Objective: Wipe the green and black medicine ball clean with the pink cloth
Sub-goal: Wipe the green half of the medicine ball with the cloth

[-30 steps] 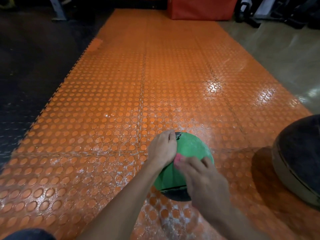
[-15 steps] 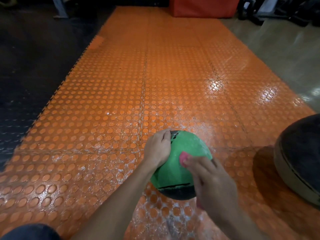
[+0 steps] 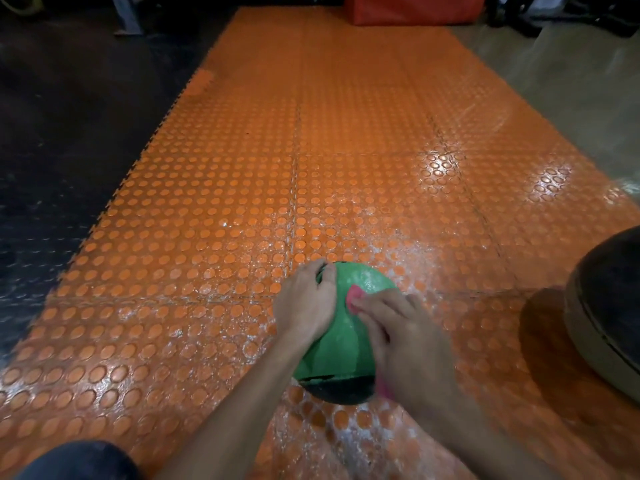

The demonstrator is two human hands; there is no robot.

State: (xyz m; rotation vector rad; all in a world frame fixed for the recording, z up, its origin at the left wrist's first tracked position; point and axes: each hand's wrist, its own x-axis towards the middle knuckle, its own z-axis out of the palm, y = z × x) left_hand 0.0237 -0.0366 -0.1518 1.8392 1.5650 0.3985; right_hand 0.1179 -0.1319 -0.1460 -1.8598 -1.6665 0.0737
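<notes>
The medicine ball (image 3: 346, 330) sits on the orange studded mat (image 3: 225, 209), close in front of the person, green over most of what shows and black along its near underside. A pale, chalky film dulls the green crown. The pink cloth (image 3: 354, 299) is spread against the ball's right side. Only a corner shows past the fingertips and another scrap below the heel of the palm. The right hand (image 3: 405, 344) lies over the cloth, fingers fairly flat, pressing it to the rubber. The left hand (image 3: 306, 303) is cupped round the upper left, fingers curled over the top to steady the ball. The two hands are close but not touching. From where I stand, the wiping is partway done. To do it well, I'd hold the ball firmly so it can't roll on the slick studs. I'd sweep the cloth in overlapping strokes over that dusty crown, then turn the ball to reach the black band and the side resting on the mat. A larger dark ball (image 3: 609, 306) rests well off to the right, and a red block (image 3: 412, 8) stands at the mat's far end.
</notes>
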